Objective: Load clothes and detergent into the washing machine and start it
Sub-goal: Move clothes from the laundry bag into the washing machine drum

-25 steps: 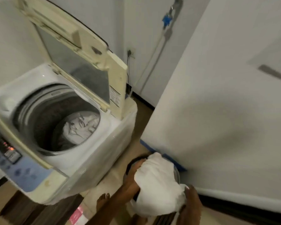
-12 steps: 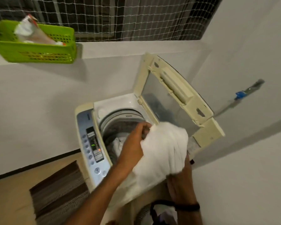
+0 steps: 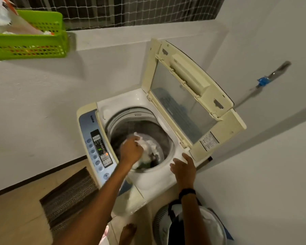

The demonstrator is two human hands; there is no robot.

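Note:
A cream top-loading washing machine stands against the wall with its lid raised. My left hand reaches into the drum and grips a white cloth lying on other laundry. My right hand hovers over the machine's right front rim, fingers spread, holding nothing. The control panel on the left side shows a lit green display. A laundry basket with white clothes sits on the floor at the lower right.
A green plastic basket holding a packet rests on the wall ledge at the upper left. A striped mat lies on the floor left of the machine. White walls close in on the right. My bare foot stands below.
The white cloth went from the floor basket up over the machine and down into the drum. My right hand let go of it and now hovers over the rim.

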